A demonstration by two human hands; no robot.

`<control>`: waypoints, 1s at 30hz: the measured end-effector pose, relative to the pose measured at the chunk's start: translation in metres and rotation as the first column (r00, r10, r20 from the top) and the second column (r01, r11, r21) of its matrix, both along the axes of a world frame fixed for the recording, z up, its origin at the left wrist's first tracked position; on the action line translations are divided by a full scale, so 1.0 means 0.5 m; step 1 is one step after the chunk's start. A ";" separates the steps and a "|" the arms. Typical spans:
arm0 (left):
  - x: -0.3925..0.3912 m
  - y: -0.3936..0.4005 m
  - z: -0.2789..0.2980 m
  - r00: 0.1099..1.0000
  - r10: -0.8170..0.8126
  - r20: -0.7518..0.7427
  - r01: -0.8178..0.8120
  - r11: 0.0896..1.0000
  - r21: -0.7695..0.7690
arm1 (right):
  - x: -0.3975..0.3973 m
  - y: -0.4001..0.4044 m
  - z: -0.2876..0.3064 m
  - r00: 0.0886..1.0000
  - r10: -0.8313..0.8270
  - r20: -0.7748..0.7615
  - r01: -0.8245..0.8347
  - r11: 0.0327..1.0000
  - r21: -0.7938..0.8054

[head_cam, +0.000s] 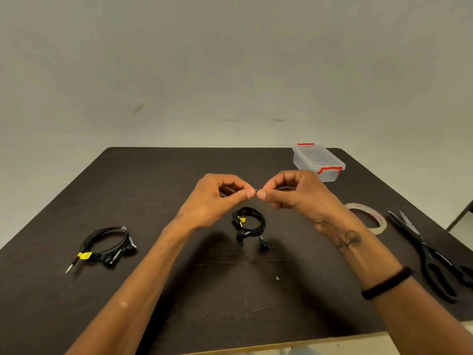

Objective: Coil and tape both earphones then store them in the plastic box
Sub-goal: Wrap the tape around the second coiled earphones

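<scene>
Two black earphones lie on the dark table [179, 160]. One loose coil with a yellow tag [107, 245] sits at the left, its plug pointing out. A tighter coil [249, 222] lies in the middle, below my hands. My left hand [215, 198] and my right hand [294, 193] hover above it, thumbs and forefingers almost touching. They pinch a small clear strip, apparently a piece of tape, between them. The clear plastic box [317, 161] with red latches stands closed at the back right.
A roll of clear tape [368, 216] lies to the right of my right wrist. Black scissors [430, 254] lie near the right edge of the table. A pale wall rises behind the table.
</scene>
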State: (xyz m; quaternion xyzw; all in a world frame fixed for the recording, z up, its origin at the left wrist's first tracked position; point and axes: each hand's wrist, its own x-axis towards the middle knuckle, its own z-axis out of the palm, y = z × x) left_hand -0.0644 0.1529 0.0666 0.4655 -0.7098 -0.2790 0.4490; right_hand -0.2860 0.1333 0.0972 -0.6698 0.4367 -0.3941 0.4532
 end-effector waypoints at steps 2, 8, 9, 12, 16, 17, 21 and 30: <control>0.010 -0.024 -0.005 1.000 0.018 0.008 -0.018 1.000 0.006 | 0.008 -0.034 -0.014 0.998 0.042 0.038 -0.043 0.999 0.020; 0.039 -0.078 -0.053 0.987 0.125 0.100 -0.135 0.987 0.092 | 0.002 -0.125 -0.070 0.997 0.015 0.074 -0.021 0.996 0.090; 0.035 -0.079 -0.060 0.969 0.136 0.206 -0.152 0.987 0.060 | -0.003 -0.131 -0.081 0.999 -0.012 0.046 0.008 0.996 0.087; 0.006 -0.088 -0.074 0.853 0.055 0.519 -0.068 0.998 0.006 | -0.013 -0.138 -0.106 0.994 -0.019 -0.107 0.021 0.999 0.024; -0.023 -0.100 -0.072 0.767 0.063 0.639 -0.052 0.998 -0.037 | -0.022 -0.135 -0.106 0.979 0.007 -0.204 -0.016 0.999 -0.046; -0.028 -0.097 -0.071 0.763 0.072 0.642 -0.053 0.997 -0.049 | -0.024 -0.134 -0.106 0.972 0.002 -0.237 -0.016 0.998 -0.054; -0.027 -0.086 -0.071 0.826 0.083 0.558 -0.055 0.996 -0.066 | -0.026 -0.134 -0.112 0.959 -0.008 -0.284 -0.005 0.999 -0.045; -0.017 -0.066 -0.051 0.970 -0.080 -0.228 0.155 0.929 0.336 | -0.024 -0.114 -0.088 0.997 0.072 0.001 -0.066 0.903 0.424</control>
